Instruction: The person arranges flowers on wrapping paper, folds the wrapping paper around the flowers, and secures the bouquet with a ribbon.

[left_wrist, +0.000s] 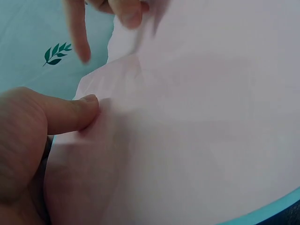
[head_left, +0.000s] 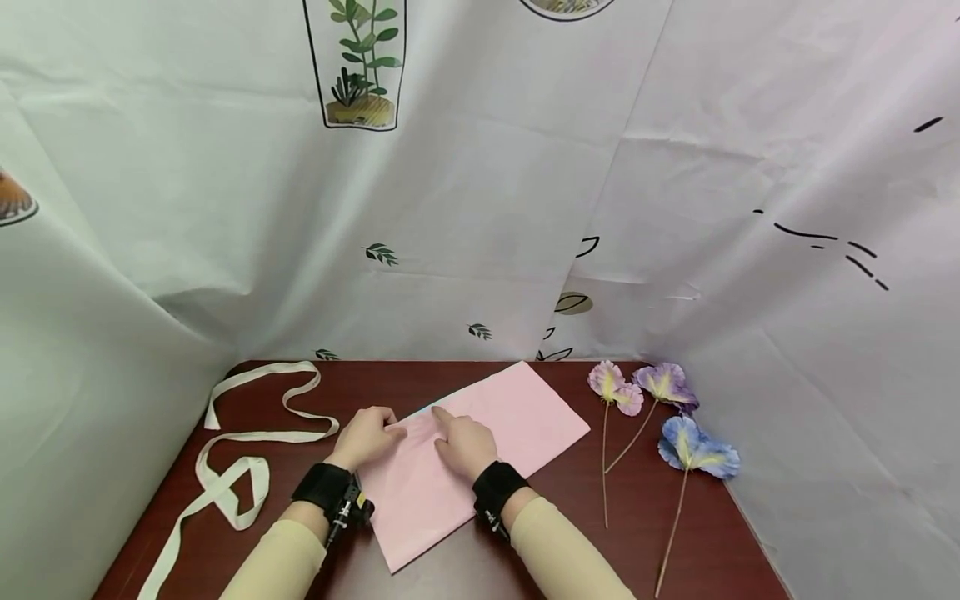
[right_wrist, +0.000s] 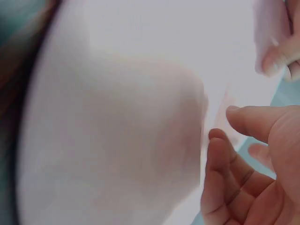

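A pink sheet of wrapping paper (head_left: 525,417) lies slanted on the dark red table (head_left: 555,533), with a thin blue line along part of its far edge. At the sheet's far left edge my left hand (head_left: 365,437) pinches it, the thumb (left_wrist: 75,112) on the pink face and the other fingers mostly hidden behind. My right hand (head_left: 468,446) is over the middle of the paper, its index finger stretched toward the far edge. In the right wrist view a gap shows between the right thumb (right_wrist: 253,122) and the bent fingers, with nothing held there.
A long white ribbon (head_left: 288,436) lies in loops on the left. To the right are a pink flower (head_left: 615,387), a purple flower (head_left: 666,385) and a blue flower (head_left: 697,450) on thin stems. A white printed cloth (head_left: 465,192) hangs behind and at both sides.
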`<action>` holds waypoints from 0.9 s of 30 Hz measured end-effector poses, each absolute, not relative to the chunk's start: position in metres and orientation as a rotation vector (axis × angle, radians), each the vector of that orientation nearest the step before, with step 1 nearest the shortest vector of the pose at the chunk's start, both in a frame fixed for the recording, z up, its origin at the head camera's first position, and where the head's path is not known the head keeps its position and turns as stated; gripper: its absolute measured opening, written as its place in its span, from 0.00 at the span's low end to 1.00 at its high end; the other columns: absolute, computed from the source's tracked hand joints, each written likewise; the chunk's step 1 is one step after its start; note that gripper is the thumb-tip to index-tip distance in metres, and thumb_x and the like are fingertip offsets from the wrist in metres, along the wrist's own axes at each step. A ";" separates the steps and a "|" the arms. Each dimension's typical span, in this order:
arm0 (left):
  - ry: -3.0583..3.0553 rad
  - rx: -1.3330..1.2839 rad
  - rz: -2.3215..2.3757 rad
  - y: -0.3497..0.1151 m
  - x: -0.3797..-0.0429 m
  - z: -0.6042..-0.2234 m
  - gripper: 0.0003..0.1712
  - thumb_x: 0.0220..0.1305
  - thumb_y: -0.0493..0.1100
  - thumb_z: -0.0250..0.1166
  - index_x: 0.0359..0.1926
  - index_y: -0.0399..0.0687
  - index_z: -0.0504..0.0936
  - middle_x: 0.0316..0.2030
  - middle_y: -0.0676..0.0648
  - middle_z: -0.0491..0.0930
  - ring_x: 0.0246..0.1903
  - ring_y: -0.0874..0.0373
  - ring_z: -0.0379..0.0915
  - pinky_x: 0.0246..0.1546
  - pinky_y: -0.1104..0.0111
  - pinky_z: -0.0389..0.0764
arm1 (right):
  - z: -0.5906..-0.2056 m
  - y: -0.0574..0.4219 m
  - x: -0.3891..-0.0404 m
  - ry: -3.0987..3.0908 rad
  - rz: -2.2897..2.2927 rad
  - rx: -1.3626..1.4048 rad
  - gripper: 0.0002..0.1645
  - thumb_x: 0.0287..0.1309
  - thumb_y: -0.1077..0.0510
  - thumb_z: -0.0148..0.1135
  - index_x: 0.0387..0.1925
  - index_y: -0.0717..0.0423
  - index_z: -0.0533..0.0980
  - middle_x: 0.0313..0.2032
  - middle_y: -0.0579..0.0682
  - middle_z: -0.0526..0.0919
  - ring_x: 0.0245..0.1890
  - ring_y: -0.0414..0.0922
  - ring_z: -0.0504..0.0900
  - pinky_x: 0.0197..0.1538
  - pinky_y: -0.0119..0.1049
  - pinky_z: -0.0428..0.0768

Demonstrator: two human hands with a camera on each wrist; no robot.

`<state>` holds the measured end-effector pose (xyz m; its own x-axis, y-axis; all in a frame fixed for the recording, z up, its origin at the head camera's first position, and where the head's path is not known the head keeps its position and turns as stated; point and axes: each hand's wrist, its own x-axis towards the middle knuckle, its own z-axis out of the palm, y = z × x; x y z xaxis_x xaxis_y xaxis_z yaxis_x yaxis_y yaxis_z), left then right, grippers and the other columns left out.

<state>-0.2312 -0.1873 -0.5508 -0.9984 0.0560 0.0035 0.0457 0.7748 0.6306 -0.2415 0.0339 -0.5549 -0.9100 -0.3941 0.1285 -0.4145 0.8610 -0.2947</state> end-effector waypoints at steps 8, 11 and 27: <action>2.921 0.065 1.096 -0.189 -0.230 -0.556 0.15 0.65 0.47 0.75 0.26 0.51 0.79 0.20 0.52 0.70 0.23 0.56 0.69 0.26 0.64 0.67 | -0.553 0.019 -0.244 -2.952 0.419 0.674 0.22 0.65 0.53 0.71 0.60 0.42 0.82 0.36 0.51 0.90 0.32 0.49 0.88 0.29 0.44 0.81; 2.917 0.068 1.112 -0.191 -0.230 -0.558 0.16 0.65 0.47 0.76 0.25 0.51 0.79 0.19 0.52 0.68 0.22 0.56 0.69 0.26 0.64 0.68 | -0.553 0.017 -0.245 -2.942 0.421 0.711 0.25 0.65 0.53 0.71 0.63 0.40 0.81 0.36 0.51 0.90 0.32 0.50 0.88 0.29 0.45 0.81; 2.576 0.028 1.386 -0.196 -0.231 -0.559 0.33 0.80 0.65 0.55 0.55 0.40 0.87 0.51 0.37 0.86 0.52 0.42 0.82 0.53 0.51 0.79 | -0.558 0.020 -0.248 -2.810 0.428 0.739 0.07 0.68 0.55 0.68 0.34 0.41 0.78 0.23 0.39 0.80 0.21 0.38 0.77 0.24 0.36 0.73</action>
